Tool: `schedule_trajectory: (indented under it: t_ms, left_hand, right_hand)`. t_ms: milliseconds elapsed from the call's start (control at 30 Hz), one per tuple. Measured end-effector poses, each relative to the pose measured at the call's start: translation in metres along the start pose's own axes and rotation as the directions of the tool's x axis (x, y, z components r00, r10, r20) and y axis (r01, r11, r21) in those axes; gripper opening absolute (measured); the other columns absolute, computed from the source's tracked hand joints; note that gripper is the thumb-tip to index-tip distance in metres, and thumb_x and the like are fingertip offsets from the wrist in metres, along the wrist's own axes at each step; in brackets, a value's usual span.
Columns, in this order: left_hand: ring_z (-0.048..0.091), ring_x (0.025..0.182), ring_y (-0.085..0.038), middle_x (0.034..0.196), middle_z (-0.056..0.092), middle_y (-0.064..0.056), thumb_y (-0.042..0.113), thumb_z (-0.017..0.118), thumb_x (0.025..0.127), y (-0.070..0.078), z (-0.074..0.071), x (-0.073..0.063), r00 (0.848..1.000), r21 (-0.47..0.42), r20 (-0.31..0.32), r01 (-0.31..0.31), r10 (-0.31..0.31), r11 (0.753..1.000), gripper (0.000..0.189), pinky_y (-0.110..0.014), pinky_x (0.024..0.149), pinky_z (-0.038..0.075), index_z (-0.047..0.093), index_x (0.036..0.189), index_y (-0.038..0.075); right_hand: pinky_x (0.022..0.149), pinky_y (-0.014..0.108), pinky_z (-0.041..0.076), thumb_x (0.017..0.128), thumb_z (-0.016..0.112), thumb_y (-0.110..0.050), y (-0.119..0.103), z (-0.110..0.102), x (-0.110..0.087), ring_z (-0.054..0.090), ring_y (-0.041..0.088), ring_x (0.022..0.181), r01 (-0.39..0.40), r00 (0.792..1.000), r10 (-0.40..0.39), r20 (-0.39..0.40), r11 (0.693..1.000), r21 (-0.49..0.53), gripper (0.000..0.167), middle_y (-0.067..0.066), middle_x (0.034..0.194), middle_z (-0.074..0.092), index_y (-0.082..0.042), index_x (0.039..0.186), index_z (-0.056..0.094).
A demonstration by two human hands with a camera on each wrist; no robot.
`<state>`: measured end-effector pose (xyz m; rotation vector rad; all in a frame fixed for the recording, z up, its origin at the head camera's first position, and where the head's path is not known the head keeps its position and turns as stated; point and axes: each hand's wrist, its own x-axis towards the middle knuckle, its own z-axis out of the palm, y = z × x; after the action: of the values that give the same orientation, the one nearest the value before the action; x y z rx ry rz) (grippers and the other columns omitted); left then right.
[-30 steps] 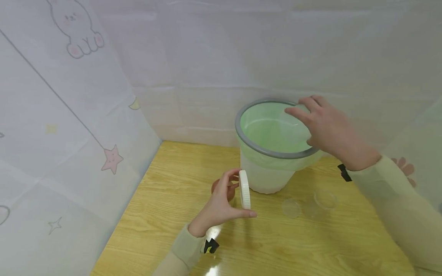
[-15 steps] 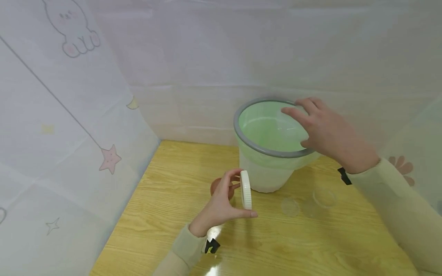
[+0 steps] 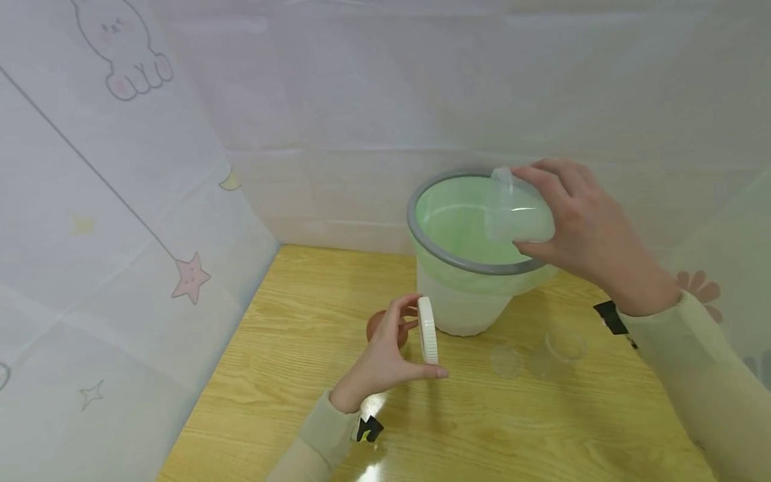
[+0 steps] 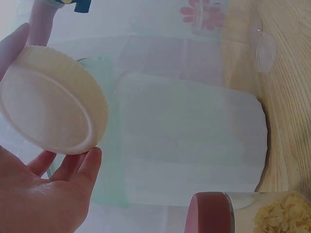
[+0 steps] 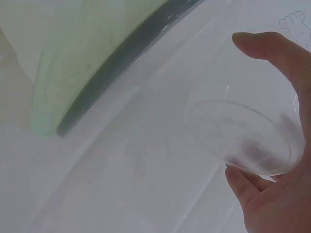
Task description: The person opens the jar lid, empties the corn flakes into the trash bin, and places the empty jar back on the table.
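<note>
My left hand pinches a white ribbed screw lid between thumb and fingers, holding it on edge in front of the bin. The lid's flat face shows in the left wrist view. My right hand grips a clear plastic jar around its base. That jar lies on its side in the air over the green and white bin, with its mouth pointing left. In the right wrist view the jar's round base is in sight; no contents can be made out in it.
Behind my left hand stands a jar with a reddish-brown lid, holding yellowish flakes. On the wooden table, right of the bin's foot, are a clear container and a clear disc. A pale printed sheet hangs behind.
My right hand has lifted and turned back, so the jar, earlier tipped down into the bin, is now nearly level above its rim. The left hand with the white lid has stayed put.
</note>
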<state>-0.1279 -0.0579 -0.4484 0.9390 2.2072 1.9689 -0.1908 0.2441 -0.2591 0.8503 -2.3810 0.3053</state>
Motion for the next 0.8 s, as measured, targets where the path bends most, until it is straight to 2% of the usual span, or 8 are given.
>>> schedule_trajectory:
  t_ms: [167, 333, 467, 533, 633, 700, 800]
  left_hand:
    - [0.039, 0.133, -0.022, 0.149, 0.037, 0.003, 0.014, 0.098, 0.068, 0.0, -0.001, 0.0, 1.0, -0.001, 0.004, 0.022, -0.022, 1.0, 0.111, -0.041, 0.113, 0.038, 0.028, 0.153, 0.029]
    - [0.039, 0.133, -0.027, 0.149, 0.038, -0.001, 0.015, 0.098, 0.069, 0.0, -0.001, 0.0, 0.999, 0.002, 0.009, 0.031, -0.031, 1.0, 0.111, -0.041, 0.113, 0.037, 0.027, 0.153, 0.028]
    - [0.04, 0.134, -0.024, 0.148, 0.04, -0.003, 0.016, 0.098, 0.069, 0.0, -0.002, 0.0, 0.999, 0.007, 0.011, 0.045, -0.045, 0.999, 0.111, -0.04, 0.113, 0.037, 0.027, 0.153, 0.029]
    - [0.041, 0.133, -0.022, 0.147, 0.04, 0.001, 0.017, 0.098, 0.069, 0.0, -0.002, 0.0, 0.998, 0.011, 0.009, 0.056, -0.056, 0.998, 0.111, -0.039, 0.113, 0.037, 0.026, 0.153, 0.03]
    - [0.041, 0.133, -0.02, 0.146, 0.041, 0.004, 0.019, 0.098, 0.069, 0.0, -0.002, -0.001, 0.998, 0.014, 0.009, 0.065, -0.065, 0.998, 0.111, -0.039, 0.112, 0.038, 0.026, 0.153, 0.031]
    - [0.042, 0.133, -0.02, 0.146, 0.041, 0.004, 0.02, 0.098, 0.069, 0.0, -0.002, -0.001, 0.998, 0.012, 0.01, 0.069, -0.07, 0.998, 0.111, -0.039, 0.112, 0.037, 0.026, 0.153, 0.032]
    - [0.042, 0.133, -0.021, 0.146, 0.041, 0.004, 0.021, 0.098, 0.069, 0.0, -0.002, -0.002, 0.997, 0.006, 0.014, 0.071, -0.071, 0.997, 0.111, -0.041, 0.112, 0.038, 0.026, 0.153, 0.032]
  right_hand:
    - [0.083, 0.065, 0.05, 0.062, 0.09, -0.021, -0.003, 0.0, -0.005, 0.046, 0.042, 0.128, -0.009, 0.997, 0.012, -0.079, 0.999, 0.031, 0.098, 0.021, 0.14, 0.049, -0.013, 0.149, 0.048]
    - [0.085, 0.064, 0.049, 0.058, 0.091, -0.026, -0.008, 0.001, -0.009, 0.05, 0.042, 0.124, -0.035, 0.989, 0.046, -0.144, 0.996, 0.076, 0.099, 0.018, 0.139, 0.052, -0.014, 0.147, 0.05]
    - [0.084, 0.062, 0.048, 0.057, 0.092, -0.03, -0.013, 0.003, -0.012, 0.05, 0.042, 0.121, -0.058, 0.981, 0.078, -0.175, 0.991, 0.121, 0.098, 0.017, 0.135, 0.055, -0.013, 0.144, 0.052]
    - [0.087, 0.058, 0.045, 0.06, 0.089, -0.039, -0.015, 0.004, -0.015, 0.049, 0.043, 0.12, -0.051, 0.977, 0.077, -0.197, 0.989, 0.138, 0.095, 0.017, 0.134, 0.056, -0.01, 0.143, 0.053]
    - [0.088, 0.053, 0.04, 0.066, 0.082, -0.061, -0.019, 0.007, -0.018, 0.047, 0.045, 0.116, -0.04, 0.965, 0.078, -0.249, 0.988, 0.151, 0.097, 0.018, 0.131, 0.059, -0.005, 0.14, 0.054]
    - [0.086, 0.053, 0.04, 0.071, 0.073, -0.072, -0.023, 0.008, -0.021, 0.046, 0.046, 0.113, -0.053, 0.955, 0.094, -0.28, 0.987, 0.15, 0.099, 0.019, 0.13, 0.06, -0.003, 0.14, 0.053]
    - [0.082, 0.055, 0.04, 0.07, 0.068, -0.079, -0.029, 0.009, -0.024, 0.047, 0.045, 0.11, -0.099, 0.938, 0.148, -0.313, 0.981, 0.167, 0.105, 0.021, 0.128, 0.06, -0.002, 0.139, 0.052]
